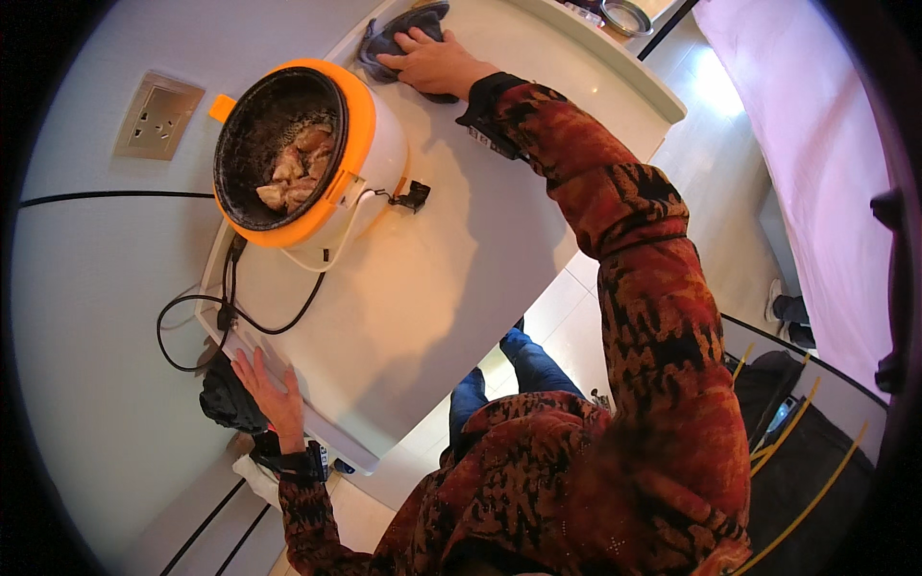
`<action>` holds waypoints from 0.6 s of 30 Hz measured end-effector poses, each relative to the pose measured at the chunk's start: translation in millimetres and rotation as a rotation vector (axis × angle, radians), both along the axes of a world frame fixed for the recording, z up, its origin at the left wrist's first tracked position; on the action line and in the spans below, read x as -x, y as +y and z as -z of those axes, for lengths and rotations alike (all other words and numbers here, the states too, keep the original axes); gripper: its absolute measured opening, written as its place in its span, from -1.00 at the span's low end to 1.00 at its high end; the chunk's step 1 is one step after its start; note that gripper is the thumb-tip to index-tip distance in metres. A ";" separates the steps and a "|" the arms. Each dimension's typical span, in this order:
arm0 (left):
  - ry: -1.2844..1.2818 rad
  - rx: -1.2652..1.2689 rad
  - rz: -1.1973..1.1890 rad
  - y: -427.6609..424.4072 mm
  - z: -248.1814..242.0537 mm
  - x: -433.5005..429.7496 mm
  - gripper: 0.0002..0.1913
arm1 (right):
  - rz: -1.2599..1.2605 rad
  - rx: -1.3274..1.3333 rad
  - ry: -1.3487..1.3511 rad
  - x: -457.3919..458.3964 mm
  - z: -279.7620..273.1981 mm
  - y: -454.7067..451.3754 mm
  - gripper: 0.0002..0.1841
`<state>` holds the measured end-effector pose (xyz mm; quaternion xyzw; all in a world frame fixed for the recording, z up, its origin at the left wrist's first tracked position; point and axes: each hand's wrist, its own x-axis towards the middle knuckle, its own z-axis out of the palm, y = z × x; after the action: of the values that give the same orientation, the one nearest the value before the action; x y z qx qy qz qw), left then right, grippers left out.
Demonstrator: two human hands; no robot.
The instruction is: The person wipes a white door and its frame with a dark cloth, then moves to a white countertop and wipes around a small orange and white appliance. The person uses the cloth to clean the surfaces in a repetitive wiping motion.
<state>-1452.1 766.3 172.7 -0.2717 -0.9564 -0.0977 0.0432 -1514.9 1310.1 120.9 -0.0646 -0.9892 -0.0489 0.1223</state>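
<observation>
My right hand (436, 65) lies over a dark grey cloth (378, 52), holding it against the white tabletop (410, 302) near its far edge. With fingers apart and nothing in it, my left hand (270, 399) is at the table's left edge, beside a bunched black item (229, 396). Between the hands stands an electric cooking pot (385, 133) with a white body and an orange rim. Its lid is off. Browned chunks, apparently meat (299, 173), sit inside the dark inner pot (248, 144).
A black power cord (270, 331) loops over the table's left edge. A wall socket (158, 119) is behind the pot. At the far right are a round metal-rimmed container (627, 16) and a pink sheet (799, 129). Another person's feet (785, 313) show beneath it. A black bag (807, 461) is at lower right.
</observation>
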 end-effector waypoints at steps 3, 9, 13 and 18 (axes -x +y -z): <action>0.003 0.052 0.004 -0.9 -0.7 1.8 -0.43 | -0.081 -0.016 0.024 2.8 -2.8 -7.6 -0.50; -0.001 0.114 0.017 -3.7 -0.7 3.9 -0.44 | -0.138 0.027 0.032 -21.7 1.2 26.7 -0.50; 0.014 0.108 0.022 -6.9 1.6 4.0 -0.43 | -0.158 -0.078 0.468 -53.8 -3.3 59.3 -0.55; 0.020 0.112 0.052 -7.5 1.4 5.0 -0.45 | 0.050 0.106 0.052 -108.4 -29.9 85.0 -0.52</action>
<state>-1457.1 758.9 171.3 -0.2993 -0.9526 -0.0425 0.0349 -1406.6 1395.0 150.8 -0.0969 -0.9850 0.0022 0.1429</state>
